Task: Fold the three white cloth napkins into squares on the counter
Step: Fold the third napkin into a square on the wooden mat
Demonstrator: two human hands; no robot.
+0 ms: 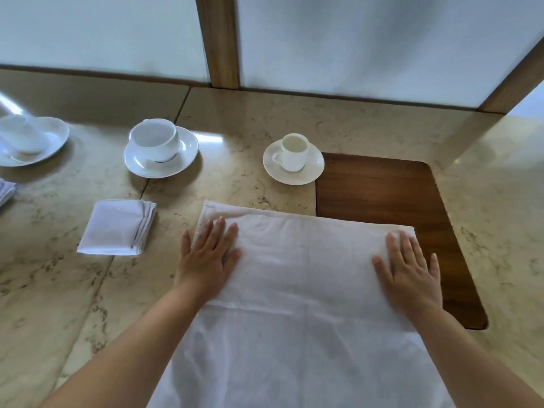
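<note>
Left hand (207, 257) and right hand (410, 271), fingers straight, press flat on a white cloth napkin (297, 290) at the marble counter's (73, 290) near edge; 1 folded napkin (117, 227) lies left.

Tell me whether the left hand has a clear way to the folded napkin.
Probably yes: the left hand lies flat on the open napkin, and only bare counter separates it from the folded napkin.

Counter (241, 119): beige veined stone, jointed in slabs, with a dark wooden panel (382, 192) set at right. Laid directly on it: a large white napkin (294, 290) spread in front, overlapping the panel; a folded napkin (117, 228) at left; three white cups on saucers (161, 148) (293, 162) (29, 141); possibly striped cloth (6, 191) at far left, cropped.
</note>
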